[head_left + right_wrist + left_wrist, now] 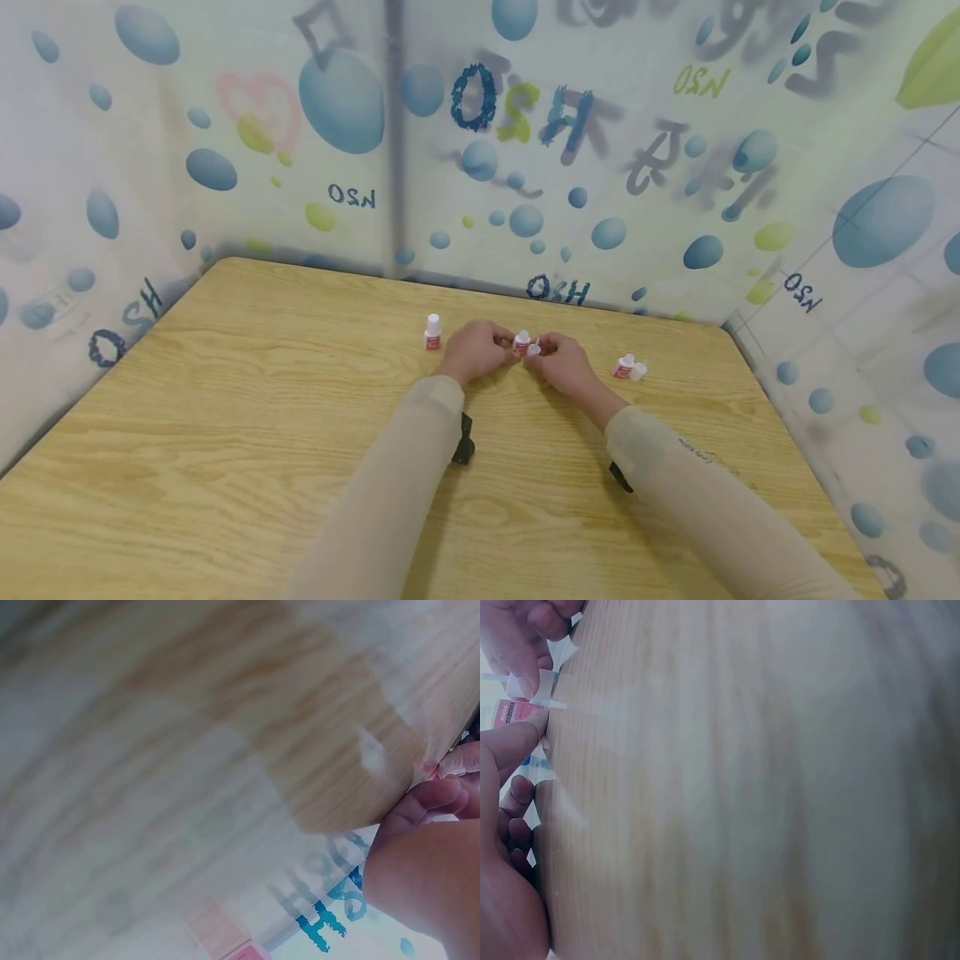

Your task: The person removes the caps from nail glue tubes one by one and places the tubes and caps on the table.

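At the middle back of the table, my left hand (480, 348) pinches a small white bottle (521, 344) with a red label. Its narrow white top is uncovered. My right hand (561, 363) comes in from the other side, fingertips holding a small white cap (534, 350) close beside the bottle. In the left wrist view, the thumb and fingers of the left hand (508, 754) lie against the pinkish-red label (514, 712), with the other hand's fingers just above. The right wrist view shows the curled fingers of the right hand (424, 817); what they hold is mostly hidden there.
Left of my hands stands a similar bottle (432, 333) with a tall white cap on. To the right, another bottle (623, 366) has a loose white cap (638, 372) beside it. The wooden table (225, 400) meets a patterned wall (420, 167) behind.
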### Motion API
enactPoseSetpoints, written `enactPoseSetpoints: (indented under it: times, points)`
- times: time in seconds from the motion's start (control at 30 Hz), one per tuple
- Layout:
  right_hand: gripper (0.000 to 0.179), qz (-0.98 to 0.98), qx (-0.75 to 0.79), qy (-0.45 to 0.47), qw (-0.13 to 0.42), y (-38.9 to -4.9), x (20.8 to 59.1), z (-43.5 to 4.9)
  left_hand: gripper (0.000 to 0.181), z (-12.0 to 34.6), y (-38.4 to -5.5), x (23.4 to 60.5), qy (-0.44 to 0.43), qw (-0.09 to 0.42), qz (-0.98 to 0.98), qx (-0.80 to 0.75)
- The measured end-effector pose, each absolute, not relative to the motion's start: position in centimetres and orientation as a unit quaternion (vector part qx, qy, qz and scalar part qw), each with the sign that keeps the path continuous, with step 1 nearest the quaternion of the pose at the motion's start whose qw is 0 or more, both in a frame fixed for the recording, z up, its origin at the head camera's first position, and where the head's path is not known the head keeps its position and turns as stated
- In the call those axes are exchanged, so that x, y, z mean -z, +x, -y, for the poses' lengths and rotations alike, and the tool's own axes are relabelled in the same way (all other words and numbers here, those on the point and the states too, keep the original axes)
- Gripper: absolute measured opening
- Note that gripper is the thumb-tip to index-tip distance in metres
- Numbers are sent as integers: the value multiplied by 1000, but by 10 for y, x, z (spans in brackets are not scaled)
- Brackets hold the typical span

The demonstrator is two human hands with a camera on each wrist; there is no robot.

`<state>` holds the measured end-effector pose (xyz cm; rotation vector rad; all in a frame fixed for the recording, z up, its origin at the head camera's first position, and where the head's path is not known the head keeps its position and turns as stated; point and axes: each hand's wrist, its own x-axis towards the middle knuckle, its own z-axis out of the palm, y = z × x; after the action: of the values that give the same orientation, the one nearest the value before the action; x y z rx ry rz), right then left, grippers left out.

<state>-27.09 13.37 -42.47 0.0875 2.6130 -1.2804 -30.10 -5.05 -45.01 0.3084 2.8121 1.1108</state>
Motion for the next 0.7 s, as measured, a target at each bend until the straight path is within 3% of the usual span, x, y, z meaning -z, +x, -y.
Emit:
enactPoseSetpoints:
  times: [0.3, 0.7]
  points:
    - [26, -918, 383, -3, 100, -272, 428, -133, 35, 50, -300, 453, 95, 51, -922, -372]
    - [30, -928, 358, -33, 99, -271, 428, -130, 40, 51, -301, 451, 98, 37, -925, -365]
